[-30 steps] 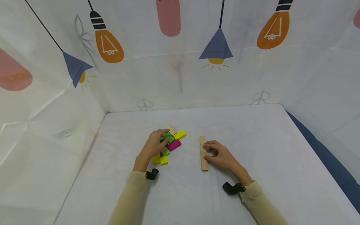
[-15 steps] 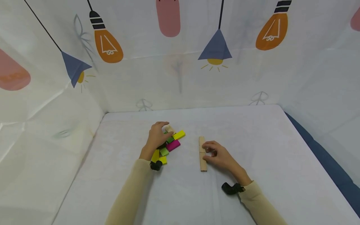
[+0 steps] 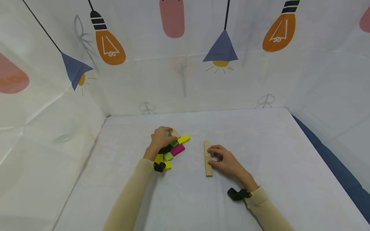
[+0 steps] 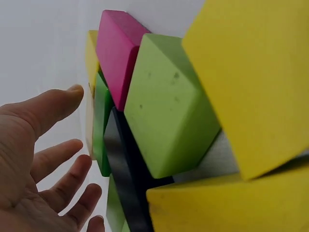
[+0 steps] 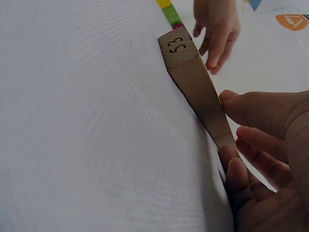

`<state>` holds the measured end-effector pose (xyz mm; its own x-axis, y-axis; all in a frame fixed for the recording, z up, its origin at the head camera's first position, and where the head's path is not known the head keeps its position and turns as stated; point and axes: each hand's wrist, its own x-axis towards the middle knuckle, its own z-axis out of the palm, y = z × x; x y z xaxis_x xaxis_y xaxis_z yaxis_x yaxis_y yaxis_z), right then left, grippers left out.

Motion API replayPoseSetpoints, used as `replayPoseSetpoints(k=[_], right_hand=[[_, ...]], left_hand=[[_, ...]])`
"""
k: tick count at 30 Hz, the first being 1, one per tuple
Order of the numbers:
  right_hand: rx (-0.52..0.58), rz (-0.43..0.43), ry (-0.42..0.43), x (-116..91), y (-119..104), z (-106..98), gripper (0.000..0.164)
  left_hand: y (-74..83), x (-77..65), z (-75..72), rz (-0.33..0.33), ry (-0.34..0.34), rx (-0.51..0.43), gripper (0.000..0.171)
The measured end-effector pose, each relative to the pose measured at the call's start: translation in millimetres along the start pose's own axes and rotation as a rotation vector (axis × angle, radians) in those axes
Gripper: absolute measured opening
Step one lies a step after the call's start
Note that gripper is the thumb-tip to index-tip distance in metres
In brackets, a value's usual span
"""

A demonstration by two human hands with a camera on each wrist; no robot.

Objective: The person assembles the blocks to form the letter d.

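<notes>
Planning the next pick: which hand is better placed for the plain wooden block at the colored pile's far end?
Probably the left hand: it is at the pile, fingertips close to that wooden block. The right hand is apart from the pile, at the wooden row.

Head view faces forward and down over the table [image 3: 185,199]; close-in wrist views share coloured blocks [image 4: 169,106].

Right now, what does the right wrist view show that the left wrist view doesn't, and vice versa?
Only the right wrist view: the right hand, the block numbered 53 and an orange bulb print.
Only the left wrist view: the navy block.
Both: the left hand, the magenta block and the white surface.
</notes>
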<state>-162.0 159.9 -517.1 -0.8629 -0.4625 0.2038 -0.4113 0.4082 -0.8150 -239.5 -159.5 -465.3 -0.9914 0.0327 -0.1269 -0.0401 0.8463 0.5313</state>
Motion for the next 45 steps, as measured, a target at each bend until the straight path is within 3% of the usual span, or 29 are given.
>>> replayPoseSetpoints(k=[10,18,23,31,40,45], right_hand=[[-0.019,-0.001,0.004,-3.4,-2.1,-0.3,0.046],[-0.012,-0.006,0.003,-1.9,-3.3,0.9,0.048],[-0.011,-0.004,0.007,-0.5,-4.4,1.1,0.048],[-0.019,0.009,0.008,-0.6,-6.9,1.7,0.048],[-0.035,0.021,-0.024,0.6,-7.9,1.1,0.064],[-0.070,-0.008,-0.022,-0.9,-7.5,0.3,0.062]], left_hand=[[-0.3,-2.5,4.7,-0.008,0.023,0.057,0.058],[-5.5,-3.4,4.1,-0.067,0.039,0.064,0.065],[-6.3,-3.9,4.1,-0.052,0.065,0.062,0.062],[-2.1,-4.0,5.1,-0.052,0.047,0.116,0.070],[0.0,-1.6,4.8,-0.063,0.040,0.141,0.072],[0.1,1.1,8.7,-0.053,0.092,0.030,0.071]])
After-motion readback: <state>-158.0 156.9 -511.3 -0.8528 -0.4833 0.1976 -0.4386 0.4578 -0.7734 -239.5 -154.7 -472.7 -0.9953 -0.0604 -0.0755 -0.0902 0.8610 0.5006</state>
